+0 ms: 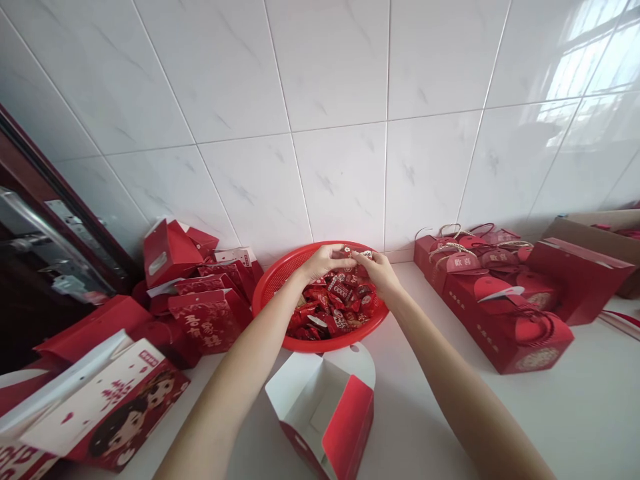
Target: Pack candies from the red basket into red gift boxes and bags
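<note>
My left hand [326, 262] and my right hand [379, 271] are close together over the far side of a red plastic basket [271, 283]. Wrapped candies [340, 293], mostly red, fill the basket. The fingers of my right hand are closed on a small wrapped candy [367, 255] with a pale, printed wrapper. Another small wrapped candy [347, 251] shows at the fingertips of my left hand, which are pinched together. In front of the basket, between my forearms, stands a red gift box [349, 427] with its top open and its white inside showing.
Closed red gift boxes with cord handles [505, 333] stand in rows at the right, beside a cardboard box [595, 233]. Red gift bags [210, 320] and a white printed bag [107, 407] crowd the left. A tiled wall [340, 180] rises behind the white counter [415, 400].
</note>
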`<state>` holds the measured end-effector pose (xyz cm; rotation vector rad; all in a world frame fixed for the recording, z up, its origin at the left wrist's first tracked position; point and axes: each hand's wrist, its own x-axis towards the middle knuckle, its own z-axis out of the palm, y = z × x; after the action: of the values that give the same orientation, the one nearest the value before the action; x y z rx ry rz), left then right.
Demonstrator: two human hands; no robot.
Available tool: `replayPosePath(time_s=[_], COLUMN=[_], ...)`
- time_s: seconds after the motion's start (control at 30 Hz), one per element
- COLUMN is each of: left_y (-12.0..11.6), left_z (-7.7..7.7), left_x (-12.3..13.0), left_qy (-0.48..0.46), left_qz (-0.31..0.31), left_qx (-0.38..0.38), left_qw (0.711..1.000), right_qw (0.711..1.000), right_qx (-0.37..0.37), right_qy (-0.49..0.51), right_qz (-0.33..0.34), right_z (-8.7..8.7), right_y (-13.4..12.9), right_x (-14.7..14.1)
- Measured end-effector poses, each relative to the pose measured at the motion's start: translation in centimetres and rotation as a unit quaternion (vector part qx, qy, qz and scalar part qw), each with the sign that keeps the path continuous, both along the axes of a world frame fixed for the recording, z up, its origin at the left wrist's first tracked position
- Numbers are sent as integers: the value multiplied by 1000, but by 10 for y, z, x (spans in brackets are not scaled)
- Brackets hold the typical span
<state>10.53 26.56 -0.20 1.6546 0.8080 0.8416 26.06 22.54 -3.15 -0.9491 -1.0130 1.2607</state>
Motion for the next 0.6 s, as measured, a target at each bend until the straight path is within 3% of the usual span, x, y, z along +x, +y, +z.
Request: replayPosePath(time_s=[0.07, 0.13, 0.27, 0.47, 0.6], left_y=[4, 10, 22, 33, 35], left_z=[-1, -2, -8, -16, -21], left_x=[-2, -6, -19, -51, -55], left_qy=[11, 85, 273, 397, 450], left_qz=[54, 148, 284, 358, 327], left_qx=[20, 57, 91, 49, 1], left_qw=[998, 984, 915, 844, 831], right_qw=[1000, 999, 997, 995, 995], right_qx=[4, 2, -33, -59, -60], right_qy=[6, 23, 68, 69, 71], right_qz=[-24, -38, -31, -36, -44], right_z=[0, 2, 8, 14, 13], right_y=[1, 1, -1, -5, -3], right_x=[0, 0, -1, -1, -1])
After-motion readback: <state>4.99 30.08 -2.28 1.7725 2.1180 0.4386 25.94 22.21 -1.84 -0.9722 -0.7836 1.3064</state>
